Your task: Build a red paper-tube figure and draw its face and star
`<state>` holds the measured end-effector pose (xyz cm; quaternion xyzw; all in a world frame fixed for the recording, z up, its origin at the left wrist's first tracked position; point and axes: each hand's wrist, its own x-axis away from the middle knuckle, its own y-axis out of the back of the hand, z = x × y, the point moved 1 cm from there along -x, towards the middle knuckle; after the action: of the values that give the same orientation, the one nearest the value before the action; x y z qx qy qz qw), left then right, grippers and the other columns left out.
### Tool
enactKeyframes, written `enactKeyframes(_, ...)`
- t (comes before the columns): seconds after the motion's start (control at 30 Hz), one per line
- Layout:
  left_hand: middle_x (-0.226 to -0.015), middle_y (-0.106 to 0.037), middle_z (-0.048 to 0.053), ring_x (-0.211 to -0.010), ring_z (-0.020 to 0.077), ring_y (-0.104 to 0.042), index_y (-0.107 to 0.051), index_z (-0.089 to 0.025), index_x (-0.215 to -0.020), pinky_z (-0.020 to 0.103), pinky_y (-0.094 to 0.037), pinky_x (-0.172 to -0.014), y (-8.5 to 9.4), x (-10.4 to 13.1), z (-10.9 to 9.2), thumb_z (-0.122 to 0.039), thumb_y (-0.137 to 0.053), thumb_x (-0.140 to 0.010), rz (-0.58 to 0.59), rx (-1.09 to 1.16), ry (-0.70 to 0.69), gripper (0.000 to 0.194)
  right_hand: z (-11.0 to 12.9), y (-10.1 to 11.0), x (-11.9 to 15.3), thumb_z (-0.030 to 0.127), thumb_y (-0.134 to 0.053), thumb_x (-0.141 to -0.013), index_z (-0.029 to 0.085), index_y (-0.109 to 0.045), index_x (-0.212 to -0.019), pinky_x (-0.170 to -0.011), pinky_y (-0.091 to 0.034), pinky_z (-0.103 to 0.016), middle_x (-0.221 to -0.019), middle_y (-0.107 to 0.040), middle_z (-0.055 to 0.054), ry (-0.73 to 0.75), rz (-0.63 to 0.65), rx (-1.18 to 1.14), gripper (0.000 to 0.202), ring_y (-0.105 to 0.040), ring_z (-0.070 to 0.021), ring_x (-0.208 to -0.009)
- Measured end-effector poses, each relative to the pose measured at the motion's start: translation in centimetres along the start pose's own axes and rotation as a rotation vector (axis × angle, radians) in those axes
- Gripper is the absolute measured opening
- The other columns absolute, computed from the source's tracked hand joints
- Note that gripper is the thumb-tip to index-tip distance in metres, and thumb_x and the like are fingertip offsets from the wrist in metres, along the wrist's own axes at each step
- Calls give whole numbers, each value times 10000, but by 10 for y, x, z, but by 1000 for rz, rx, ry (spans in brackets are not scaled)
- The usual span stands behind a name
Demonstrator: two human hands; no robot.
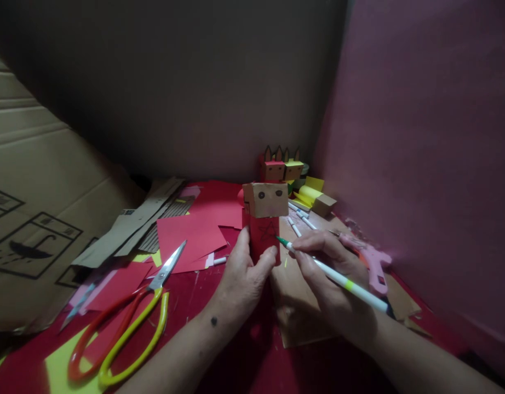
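My left hand (246, 268) is wrapped round the lower part of a paper puppet figure (270, 201), keeping it upright. Its box-shaped cardboard head has two dark eyes, and a star is drawn on its red body. Between the fingers of my right hand (334, 268) is a white marker pen (338, 278) with a green tip and a yellow-green band. The tip is at the red body beside the star; whether it touches I cannot tell. Behind stand two similar figures, one with a red-topped head (274, 168) and one with a yellow-topped head (293, 169), both with pointed ears.
Scissors (156, 290) with red and yellow handles lie at the left, among red paper sheets (190, 235) and cardboard strips (133, 230). A pink glue gun (376, 262) lies at the right. A large cardboard box (42, 180) borders the left; a pink wall (425, 153) the right.
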<state>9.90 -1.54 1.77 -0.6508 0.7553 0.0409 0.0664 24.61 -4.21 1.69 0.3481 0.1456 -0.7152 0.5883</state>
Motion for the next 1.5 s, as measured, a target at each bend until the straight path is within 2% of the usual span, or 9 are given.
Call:
enactKeyframes(0.13, -1170, -704, 103, -1060, 250, -655, -543, -166, -1176, 389, -507, -925, 0, 0, -1, -274, -612, -892, 0, -12, -2, 311, 1, -1, -1, 182, -610, -866, 235, -648, -852, -603, -557, -289, -856, -697, -36, -20, -32, -11, 67, -671, -190, -788)
enactKeyframes(0.43, -1161, -698, 98, -1081, 236, -646, -538, -153, -1192, 361, -505, -945, -1, -2, 2, -270, -617, -889, 19, 12, -15, 334, -2, 0, 1, 172, -599, -877, 233, -646, -908, -580, -546, -266, -925, -709, -45, -8, -8, -23, 83, -689, -195, -856)
enactKeyframes(0.7, -1163, -705, 97, -1061, 234, -655, -539, -147, -1188, 356, -512, -926, 1, 0, 2, -278, -618, -890, 8, -5, -11, 335, -3, 2, -2, 164, -584, -873, 229, -647, -874, -662, -542, -293, -833, -688, -19, 42, -6, 42, 90, -667, -172, -791)
enactKeyframes(0.97, -1187, -698, 106, -1074, 238, -652, -537, -147, -1202, 362, -508, -933, -1, 0, 2, -276, -622, -884, 30, 31, -12, 353, -2, 1, 0, 178, -591, -878, 223, -649, -900, -626, -547, -287, -899, -700, -38, 12, -11, -8, 76, -685, -184, -817)
enactKeyframes(1.2, -1189, -696, 113, -1096, 251, -648, -541, -151, -1203, 384, -498, -957, 0, -1, 4, -277, -624, -880, 21, 23, -15, 356, -2, 1, -1, 155, -588, -866, 223, -653, -878, -612, -530, -266, -811, -682, -10, 24, -15, 22, 95, -667, -157, -755)
enactKeyframes(1.5, -1142, -714, 88, -1051, 227, -659, -554, -161, -1179, 347, -510, -911, 0, -2, 3, -267, -621, -881, 7, 2, -15, 323, -3, 2, 0, 180, -595, -877, 227, -651, -866, -627, -538, -266, -894, -697, -31, -10, -7, 28, 74, -673, -172, -827)
